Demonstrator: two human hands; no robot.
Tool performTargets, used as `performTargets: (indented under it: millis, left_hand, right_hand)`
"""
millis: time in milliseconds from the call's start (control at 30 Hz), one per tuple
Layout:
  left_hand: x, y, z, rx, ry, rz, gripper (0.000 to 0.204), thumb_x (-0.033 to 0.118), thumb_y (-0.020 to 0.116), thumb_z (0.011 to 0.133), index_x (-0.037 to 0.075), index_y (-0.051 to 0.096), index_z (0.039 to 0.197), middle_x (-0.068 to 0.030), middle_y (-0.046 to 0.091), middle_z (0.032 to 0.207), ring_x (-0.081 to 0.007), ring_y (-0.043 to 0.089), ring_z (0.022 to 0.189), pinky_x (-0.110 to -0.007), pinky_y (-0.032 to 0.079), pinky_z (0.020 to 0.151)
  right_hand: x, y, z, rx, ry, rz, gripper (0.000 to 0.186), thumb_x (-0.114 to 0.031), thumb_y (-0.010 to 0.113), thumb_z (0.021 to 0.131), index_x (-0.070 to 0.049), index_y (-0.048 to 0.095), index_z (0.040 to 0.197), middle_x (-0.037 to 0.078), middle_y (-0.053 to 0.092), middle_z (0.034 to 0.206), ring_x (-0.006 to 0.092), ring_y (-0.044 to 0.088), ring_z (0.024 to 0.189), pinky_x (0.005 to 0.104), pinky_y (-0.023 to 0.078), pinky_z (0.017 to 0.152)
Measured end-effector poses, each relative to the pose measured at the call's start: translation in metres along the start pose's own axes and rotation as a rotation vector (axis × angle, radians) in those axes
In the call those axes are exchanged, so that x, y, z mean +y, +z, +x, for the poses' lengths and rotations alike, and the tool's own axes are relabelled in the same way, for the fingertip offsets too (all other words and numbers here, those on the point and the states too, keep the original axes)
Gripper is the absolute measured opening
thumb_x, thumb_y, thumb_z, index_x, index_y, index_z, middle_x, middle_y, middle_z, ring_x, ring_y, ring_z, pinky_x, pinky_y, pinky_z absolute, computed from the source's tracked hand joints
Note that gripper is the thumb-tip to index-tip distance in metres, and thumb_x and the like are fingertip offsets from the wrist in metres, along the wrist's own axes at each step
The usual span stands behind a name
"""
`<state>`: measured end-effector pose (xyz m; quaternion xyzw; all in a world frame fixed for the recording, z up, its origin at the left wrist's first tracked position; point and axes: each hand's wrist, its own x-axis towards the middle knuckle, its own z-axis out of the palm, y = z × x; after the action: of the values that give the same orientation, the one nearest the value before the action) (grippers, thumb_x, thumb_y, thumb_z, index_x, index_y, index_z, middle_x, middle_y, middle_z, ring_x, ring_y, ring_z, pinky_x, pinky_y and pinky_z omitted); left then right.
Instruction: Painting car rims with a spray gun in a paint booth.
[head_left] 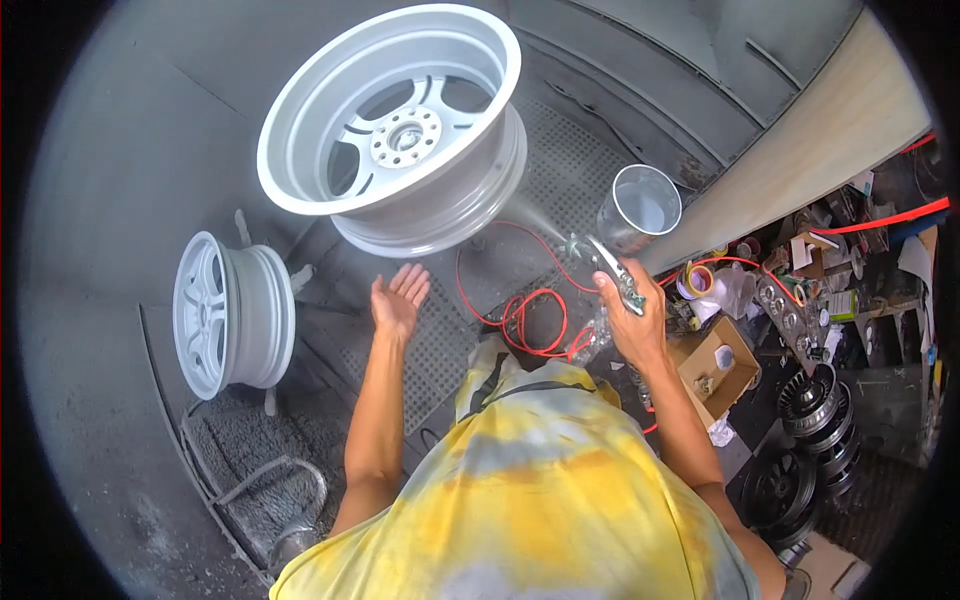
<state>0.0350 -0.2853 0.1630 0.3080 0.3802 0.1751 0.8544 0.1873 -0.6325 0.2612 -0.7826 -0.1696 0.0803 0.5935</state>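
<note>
A silver-white wheel rim stands tilted in front of me, its open barrel and bolt-hole hub facing up. My right hand is wrapped round a metal spray gun. Pale mist leaves its nozzle toward the rim's lower side. Beside the gun is a metal cup with greyish liquid in it; how it joins the gun is hard to see. Just below the rim's near edge, my left hand is held palm up with fingers stretched out, holding nothing. Whether it touches the rim I cannot tell.
At left, a second silver rim stands on edge. A red hose lies coiled on the perforated floor. At right are a pale panel, a cardboard box, tape rolls and stacked dark wheel parts.
</note>
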Motion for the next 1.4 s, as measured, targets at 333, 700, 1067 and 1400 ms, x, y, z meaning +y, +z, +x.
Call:
performTargets:
  millis: [333,700,1067,1400]
  left_hand:
    - [0.021,-0.004,0.024,0.194,0.107,-0.306,0.070,0.046,0.027,0.097,-0.015,0.032,0.131,-0.0308,0.041,0.133,-0.0437,0.044,0.122,-0.053,0.038,0.104]
    - [0.037,-0.026,0.049,0.298,0.083,-0.150,0.060,0.051,0.030,0.096,-0.006,0.048,0.106,-0.0206,0.055,0.103,-0.0361,0.057,0.100,-0.049,0.046,0.094]
    - [0.047,-0.037,0.051,0.236,0.094,-0.102,0.059,0.053,0.026,0.097,0.003,0.055,0.085,-0.0093,0.059,0.074,-0.0262,0.062,0.080,-0.042,0.051,0.084]
    - [-0.080,0.006,-0.084,0.060,-0.102,0.553,0.066,0.056,0.037,0.095,-0.004,0.062,0.105,-0.0135,0.068,0.095,-0.0219,0.066,0.086,-0.035,0.053,0.078]
  right_hand:
    - [-0.019,0.008,0.020,0.108,0.034,-0.121,0.029,-0.026,0.063,0.089,0.001,0.060,0.098,0.008,0.058,0.068,0.0134,0.053,0.063,0.0290,0.043,0.060]
    - [-0.056,0.014,0.051,0.195,0.166,-0.167,0.032,-0.030,0.055,0.095,0.000,0.059,0.103,0.000,0.052,0.074,0.0089,0.046,0.069,0.0263,0.039,0.064]
    - [-0.067,0.013,0.004,-0.020,0.252,-0.008,0.031,-0.030,0.055,0.094,0.000,0.059,0.100,0.001,0.054,0.069,0.0102,0.049,0.065,0.0266,0.040,0.060]
    - [-0.035,-0.034,0.059,-0.122,0.045,-0.243,0.029,-0.025,0.051,0.096,0.000,0.058,0.111,0.001,0.056,0.078,0.0094,0.048,0.067,0.0268,0.041,0.062]
